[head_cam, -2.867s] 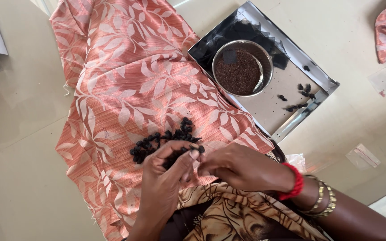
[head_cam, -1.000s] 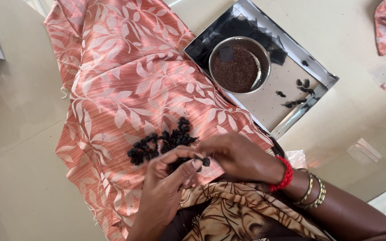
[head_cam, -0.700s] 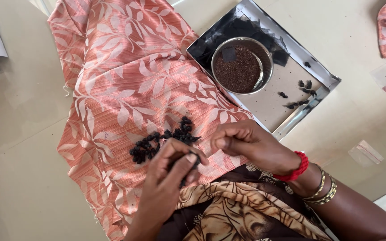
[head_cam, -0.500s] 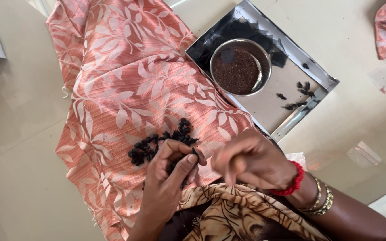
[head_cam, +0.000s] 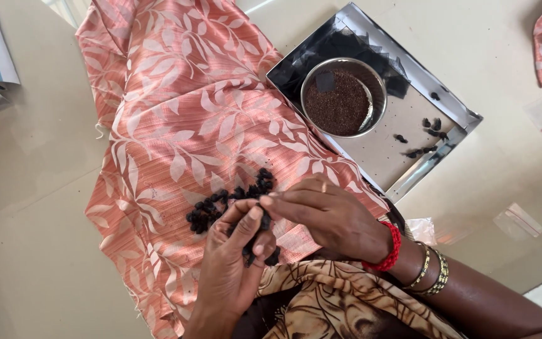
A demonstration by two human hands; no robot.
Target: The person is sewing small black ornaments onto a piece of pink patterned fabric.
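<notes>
Illumination is bright, soft and even daylight, with only faint shadows under the hands. The steel tray point(head_cam: 437, 157) shows mirror glare and dark reflections, and the pale floor point(head_cam: 32, 188) carries a mild sheen. Focus is sharp throughout, without visible motion blur.

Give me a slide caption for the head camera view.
Both hands, left hand and right hand, pinch dark dried pieces over a leaf-print cloth.

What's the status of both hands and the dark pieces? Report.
Left hand and right hand pinch one dark piece together. Pile rests on peach cloth. Nothing blocking.
</notes>
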